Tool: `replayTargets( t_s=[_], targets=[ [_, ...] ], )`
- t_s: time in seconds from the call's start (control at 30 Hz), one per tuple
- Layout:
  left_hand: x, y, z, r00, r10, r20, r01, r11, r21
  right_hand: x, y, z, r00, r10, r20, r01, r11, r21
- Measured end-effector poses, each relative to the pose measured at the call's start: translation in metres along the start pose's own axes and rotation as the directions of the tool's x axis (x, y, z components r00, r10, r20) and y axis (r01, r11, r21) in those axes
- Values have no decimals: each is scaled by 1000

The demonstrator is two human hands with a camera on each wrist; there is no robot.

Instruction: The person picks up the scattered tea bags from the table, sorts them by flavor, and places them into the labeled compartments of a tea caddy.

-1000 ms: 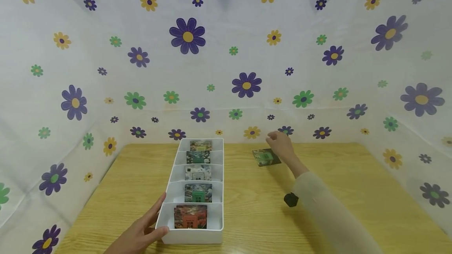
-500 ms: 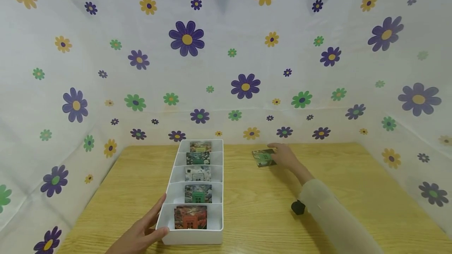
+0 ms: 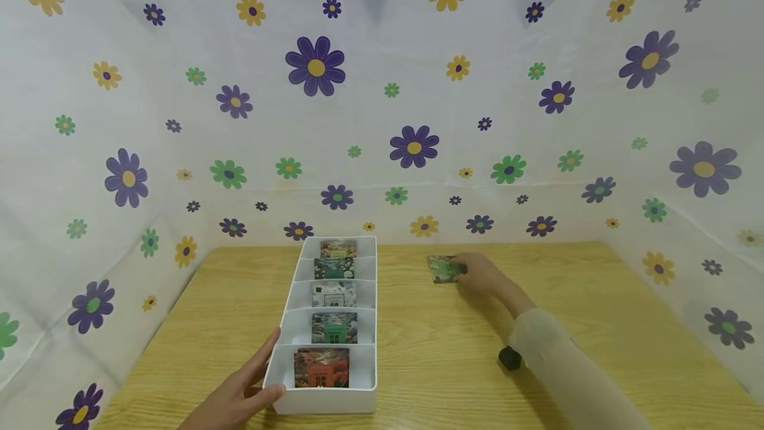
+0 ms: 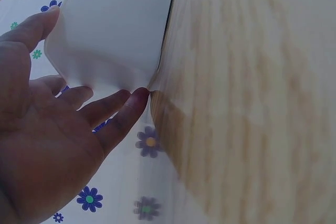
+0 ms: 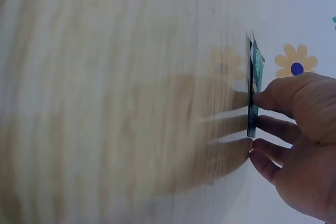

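Observation:
A white divided tray [image 3: 325,403] stands lengthwise on the table, with flat printed sachets upright in its compartments. My left hand [image 3: 239,390] holds its near left corner, thumb on the front and fingers along the side; the left wrist view has the tray wall [image 4: 115,19] between them. Farther back to the right, a flat green sachet [image 3: 440,269] lies at the table. My right hand [image 3: 483,276] pinches its right end, covering that part in the head view. In the right wrist view the sachet [image 5: 256,72] appears edge-on, thumb and fingertips against it.
A red sachet [image 3: 322,369] fills the nearest compartment, with a green one [image 3: 334,328] and a white one [image 3: 333,294] behind. A small black object [image 3: 510,358] shows by the right sleeve. Flower-printed white sheeting [image 3: 358,105] encloses the wooden table [image 3: 430,357].
My right hand has come down from above the green sachet and taken its right end between thumb and fingers. The left hand and tray keep their places.

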State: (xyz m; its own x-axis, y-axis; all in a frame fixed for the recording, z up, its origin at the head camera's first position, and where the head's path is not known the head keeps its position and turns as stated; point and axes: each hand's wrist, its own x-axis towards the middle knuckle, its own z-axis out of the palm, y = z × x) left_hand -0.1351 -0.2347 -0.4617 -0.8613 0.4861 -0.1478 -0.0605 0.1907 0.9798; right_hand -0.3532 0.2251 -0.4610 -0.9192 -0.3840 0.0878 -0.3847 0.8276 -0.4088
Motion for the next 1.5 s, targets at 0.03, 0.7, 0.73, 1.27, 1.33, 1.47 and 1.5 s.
replayTargets(
  t_s=[0.03,0.7,0.73,1.27,1.33,1.47,1.5],
  targets=[
    [0,0,0,1000,-1,-2,1,1000,2,-1,-1,0,1000,-11,-9,11,1000,-9],
    [-1,1,1,999,-15,-33,16,998,54,-21,-32,-7,985,170,-27,-171,944,-282],
    [-1,1,1,999,-14,-32,16,999,51,-20,-33,-7,984,176,-31,-178,940,-291],
    [-1,1,2,1000,12,19,-11,999,-45,-6,3,-8,997,-67,-47,63,994,-86],
    [-1,1,1,1000,12,19,-11,999,-42,-6,3,-8,997,-72,-28,68,993,-98],
    [0,0,1,1000,8,12,-8,999,-32,-6,1,-8,999,-54,-7,53,991,-125],
    [0,0,1,1000,8,10,-7,1000,-30,-6,1,-8,999,-52,-6,51,990,-128]
  ],
)
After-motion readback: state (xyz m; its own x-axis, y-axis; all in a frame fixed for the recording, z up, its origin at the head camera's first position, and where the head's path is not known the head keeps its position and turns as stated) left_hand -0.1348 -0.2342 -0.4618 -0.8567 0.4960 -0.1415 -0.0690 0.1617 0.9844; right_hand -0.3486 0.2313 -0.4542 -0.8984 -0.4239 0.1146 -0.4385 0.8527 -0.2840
